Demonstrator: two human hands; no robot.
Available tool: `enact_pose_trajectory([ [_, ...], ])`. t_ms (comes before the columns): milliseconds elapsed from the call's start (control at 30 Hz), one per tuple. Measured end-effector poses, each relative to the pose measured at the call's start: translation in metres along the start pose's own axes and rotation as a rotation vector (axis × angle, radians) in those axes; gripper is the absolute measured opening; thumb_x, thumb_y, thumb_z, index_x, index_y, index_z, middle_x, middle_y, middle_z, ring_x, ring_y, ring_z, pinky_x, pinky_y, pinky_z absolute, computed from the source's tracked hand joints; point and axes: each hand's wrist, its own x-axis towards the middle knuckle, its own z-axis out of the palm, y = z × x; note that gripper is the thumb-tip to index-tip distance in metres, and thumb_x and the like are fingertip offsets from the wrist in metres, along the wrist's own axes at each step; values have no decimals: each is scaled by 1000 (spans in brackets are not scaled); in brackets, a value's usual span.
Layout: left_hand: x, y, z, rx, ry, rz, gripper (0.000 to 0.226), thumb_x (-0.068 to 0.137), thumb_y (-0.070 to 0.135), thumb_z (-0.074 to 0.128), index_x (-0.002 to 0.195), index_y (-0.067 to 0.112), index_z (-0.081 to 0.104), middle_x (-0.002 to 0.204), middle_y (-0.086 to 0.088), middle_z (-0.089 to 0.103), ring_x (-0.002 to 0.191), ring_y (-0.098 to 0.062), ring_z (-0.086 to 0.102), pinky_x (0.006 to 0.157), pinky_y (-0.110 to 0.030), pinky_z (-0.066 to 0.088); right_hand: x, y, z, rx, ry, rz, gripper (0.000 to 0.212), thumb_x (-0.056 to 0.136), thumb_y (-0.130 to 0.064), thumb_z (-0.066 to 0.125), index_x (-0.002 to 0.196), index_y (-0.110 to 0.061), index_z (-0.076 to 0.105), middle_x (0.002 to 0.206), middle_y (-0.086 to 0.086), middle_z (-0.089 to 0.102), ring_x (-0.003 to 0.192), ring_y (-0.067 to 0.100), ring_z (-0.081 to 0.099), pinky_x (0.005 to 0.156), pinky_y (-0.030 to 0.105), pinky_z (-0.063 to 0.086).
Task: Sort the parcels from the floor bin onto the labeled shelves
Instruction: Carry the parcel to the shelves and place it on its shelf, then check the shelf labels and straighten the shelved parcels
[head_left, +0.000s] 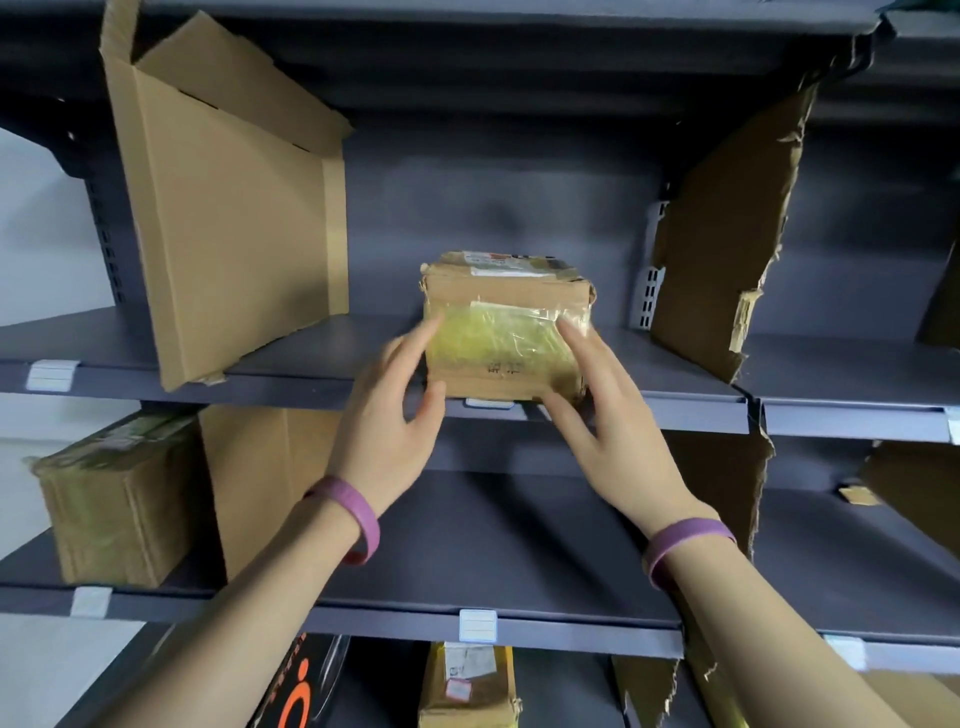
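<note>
A small brown cardboard parcel (504, 332) wrapped in clear tape stands at the front edge of the middle grey shelf (675, 364), between two cardboard dividers. A shipping label shows on its top. My left hand (387, 415) lies against the parcel's left front side with straight fingers, its thumb near the lower left corner. My right hand (608, 415) touches the right front face with straight fingers, and its thumb reaches to the bottom edge. Both wrists wear purple bands. The floor bin is out of view.
A tall cardboard divider (234, 218) stands left of the parcel and a torn one (727, 234) on the right. White label holders (478, 623) sit on the shelf edges. Another taped parcel (119, 499) rests on the lower shelf at left, and one more (467, 686) on the bottom shelf.
</note>
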Motion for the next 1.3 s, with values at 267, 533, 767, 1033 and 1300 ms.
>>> enact_pose_trajectory([
  [267, 0, -11, 12, 379, -124, 34, 57, 91, 20, 51, 143, 38, 34, 148, 6, 37, 112, -24, 51, 101, -43, 37, 9, 5, 4, -146, -92, 61, 58, 98, -13, 50, 148, -34, 31, 159, -14, 17, 117, 21, 54, 87, 41, 52],
  [533, 8, -36, 24, 634, -114, 19, 50, 95, 42, 39, 144, 42, 29, 150, 6, 38, 123, -17, 46, 104, -31, 18, 23, 17, 20, -329, -105, 107, 58, 95, -19, 50, 147, -34, 30, 162, -6, 15, 86, 38, 56, 77, 38, 45],
  [767, 3, -36, 28, 607, -86, 53, 49, 93, 38, 39, 142, 31, 40, 146, 1, 43, 123, -18, 46, 106, -38, 26, 19, 11, 26, -421, -47, 12, 59, 94, -11, 48, 150, -18, 32, 147, 10, 43, 80, 35, 53, 77, 40, 43],
  [1033, -37, -24, -5, 213, -127, -71, 58, 94, 22, 49, 148, 27, 28, 157, 0, 22, 145, -15, 17, 116, -33, 10, -28, -23, 35, -159, 25, 215, 70, 95, -19, 55, 153, -28, 17, 162, 4, 15, 151, 22, 7, 120, 42, 13],
  [1300, -112, -19, -52, 217, -139, -178, 58, 96, 27, 48, 145, 42, 22, 156, 17, 15, 144, 1, 6, 120, -31, 6, -75, -87, 70, -42, -120, 183, 69, 94, -17, 58, 151, -29, 22, 160, -11, 11, 150, 9, 2, 117, 28, 10],
])
